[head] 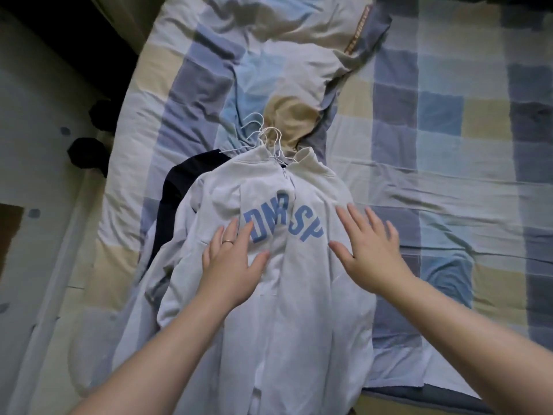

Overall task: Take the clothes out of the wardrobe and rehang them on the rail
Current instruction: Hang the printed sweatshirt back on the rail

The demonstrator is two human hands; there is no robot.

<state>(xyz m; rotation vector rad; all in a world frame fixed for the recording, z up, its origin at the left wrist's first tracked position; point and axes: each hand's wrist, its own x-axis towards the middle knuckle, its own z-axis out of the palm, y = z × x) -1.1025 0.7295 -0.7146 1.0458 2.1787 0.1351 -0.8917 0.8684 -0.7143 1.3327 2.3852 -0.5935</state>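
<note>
A white zip sweatshirt (287, 295) with blue letters lies face up on top of a pile of clothes on the bed. A dark navy garment (179, 181) sticks out from under its left shoulder. Several white wire hangers (263, 136) poke out at the collar end. My left hand (230, 265), with a ring on one finger, rests flat on the sweatshirt's chest, fingers spread. My right hand (368, 253) is open with spread fingers over the sweatshirt's right side; I cannot tell whether it touches the cloth. Neither hand grips anything.
The bed has a checked blue, beige and white cover (449, 145), rumpled into a ridge beyond the hangers. A pillow (305, 34) lies at the far end. The floor (36, 235) runs along the bed's left edge, with two dark round objects (86, 152) on it.
</note>
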